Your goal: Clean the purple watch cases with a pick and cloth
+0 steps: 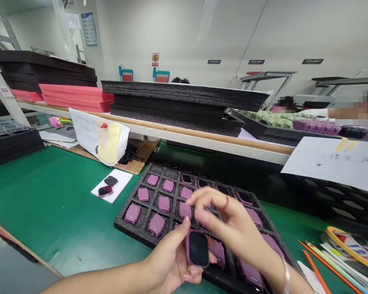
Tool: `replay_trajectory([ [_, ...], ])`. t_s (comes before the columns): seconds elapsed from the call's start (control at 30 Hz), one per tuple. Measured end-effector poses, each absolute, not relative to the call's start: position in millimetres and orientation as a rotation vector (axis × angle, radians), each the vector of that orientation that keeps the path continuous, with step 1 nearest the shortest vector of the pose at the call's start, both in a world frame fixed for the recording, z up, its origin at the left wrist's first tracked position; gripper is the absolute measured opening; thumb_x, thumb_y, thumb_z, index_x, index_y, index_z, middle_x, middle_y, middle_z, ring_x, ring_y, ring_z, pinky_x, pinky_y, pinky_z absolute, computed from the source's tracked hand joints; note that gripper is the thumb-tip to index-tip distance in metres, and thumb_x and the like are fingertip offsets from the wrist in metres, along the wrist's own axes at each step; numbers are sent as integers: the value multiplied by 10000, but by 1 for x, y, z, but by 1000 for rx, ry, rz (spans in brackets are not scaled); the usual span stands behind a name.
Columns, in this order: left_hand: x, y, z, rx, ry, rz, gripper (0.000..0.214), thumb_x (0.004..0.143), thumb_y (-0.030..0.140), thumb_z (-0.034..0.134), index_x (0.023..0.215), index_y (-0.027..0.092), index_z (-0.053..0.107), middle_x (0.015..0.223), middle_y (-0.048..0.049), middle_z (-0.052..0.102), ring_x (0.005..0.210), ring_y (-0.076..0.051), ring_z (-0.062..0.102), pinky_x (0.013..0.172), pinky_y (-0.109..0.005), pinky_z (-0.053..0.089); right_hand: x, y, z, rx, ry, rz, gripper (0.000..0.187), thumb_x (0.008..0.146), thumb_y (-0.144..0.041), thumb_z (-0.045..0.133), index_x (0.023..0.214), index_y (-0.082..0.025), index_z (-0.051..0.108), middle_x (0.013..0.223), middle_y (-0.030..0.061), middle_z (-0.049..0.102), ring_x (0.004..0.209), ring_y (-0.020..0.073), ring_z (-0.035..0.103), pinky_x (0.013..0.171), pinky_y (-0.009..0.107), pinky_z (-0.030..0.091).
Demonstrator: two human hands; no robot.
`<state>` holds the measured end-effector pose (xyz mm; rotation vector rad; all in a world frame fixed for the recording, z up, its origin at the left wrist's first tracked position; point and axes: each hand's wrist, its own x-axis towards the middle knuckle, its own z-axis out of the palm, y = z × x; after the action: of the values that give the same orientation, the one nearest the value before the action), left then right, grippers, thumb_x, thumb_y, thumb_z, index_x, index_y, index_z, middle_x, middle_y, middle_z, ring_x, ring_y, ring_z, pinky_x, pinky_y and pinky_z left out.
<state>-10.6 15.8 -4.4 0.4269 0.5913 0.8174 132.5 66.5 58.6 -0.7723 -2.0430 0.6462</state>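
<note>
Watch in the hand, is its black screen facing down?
No, the black screen of the purple watch faces the camera, in the left hand.

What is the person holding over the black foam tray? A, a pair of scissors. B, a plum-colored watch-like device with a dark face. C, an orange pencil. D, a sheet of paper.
B: the left hand grips the plum watch-like device, its dark face showing, above the black foam tray.

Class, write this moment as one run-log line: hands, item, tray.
left hand: holds purple watch | right hand: beside watch, over tray | foam tray: holds more watches
</note>
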Motion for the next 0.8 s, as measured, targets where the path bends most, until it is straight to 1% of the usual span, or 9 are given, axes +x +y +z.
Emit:
replay_trajectory([
  [0.07, -11, 16, -4, 352, 550, 876, 600, 731, 711, 719, 804, 118, 668, 697, -37, 651, 423, -40, 385, 428, -194, 156, 143, 42, 53, -732, -2135, 556, 343, 745, -483, 835, 830, -229, 621, 1078, 65, 727, 955, 212, 719, 788, 287, 605],
  [0.1, -12, 17, -4, 340, 534, 898, 598, 717, 705, 737, 780, 116, 655, 691, -32, 643, 420, -33, 382, 421, -185, 153, 146, 34, 48, -724, -2178, 499, 369, 691, -406, 891, 875, -238, 619, 1149, 69, 711, 1001, 218, 713, 790, 278, 607],
  [0.2, -12, 18, -4, 349, 511, 896, 580, 686, 659, 794, 732, 106, 625, 658, -16, 605, 411, -18, 389, 400, -158, 137, 150, 23, 34, -713, -2219, 383, 222, 792, -222, 812, 890, -247, 614, 1165, 68, 706, 1016, 204, 715, 773, 257, 608],
  [0.33, -12, 20, -4, 326, 495, 868, 532, 712, 596, 815, 803, 106, 627, 669, -10, 597, 429, -17, 423, 395, -130, 137, 148, 25, 27, -712, -2170, 331, 70, 888, -202, 690, 858, -235, 637, 1114, 88, 723, 1003, 213, 717, 817, 305, 608],
  [0.47, -13, 22, -4, 315, 478, 870, 493, 737, 565, 815, 767, 113, 621, 610, 6, 575, 419, -20, 391, 399, -138, 154, 147, 28, 28, -735, -2026, 383, 96, 906, -206, 668, 813, -227, 670, 996, 79, 757, 947, 215, 730, 833, 335, 608],
  [0.6, -14, 22, -4, 327, 519, 837, 545, 773, 616, 755, 819, 75, 701, 671, -67, 662, 412, -26, 374, 410, -171, 150, 153, 33, 29, -804, -1625, 588, 200, 909, -326, 704, 742, -219, 680, 776, 44, 733, 672, 170, 727, 619, 260, 620],
  [0.67, -15, 21, -3, 327, 519, 827, 554, 785, 617, 742, 876, 71, 729, 698, -85, 685, 412, -29, 377, 421, -182, 150, 159, 33, 30, -815, -1446, 679, 212, 919, -343, 700, 752, -216, 674, 767, 24, 738, 556, 124, 705, 600, 228, 628],
  [0.73, -16, 20, -3, 334, 496, 824, 546, 777, 613, 751, 877, 77, 739, 699, -83, 688, 411, -31, 379, 428, -190, 150, 164, 32, 29, -809, -1372, 720, 163, 924, -326, 702, 799, -225, 676, 829, 15, 767, 618, 121, 750, 687, 213, 650],
  [0.8, -16, 20, -4, 346, 475, 820, 544, 772, 617, 754, 873, 82, 743, 705, -82, 691, 412, -32, 386, 434, -194, 151, 168, 30, 30, -808, -1392, 703, 74, 908, -307, 724, 910, -244, 687, 950, 23, 791, 856, 165, 791, 818, 228, 649],
])
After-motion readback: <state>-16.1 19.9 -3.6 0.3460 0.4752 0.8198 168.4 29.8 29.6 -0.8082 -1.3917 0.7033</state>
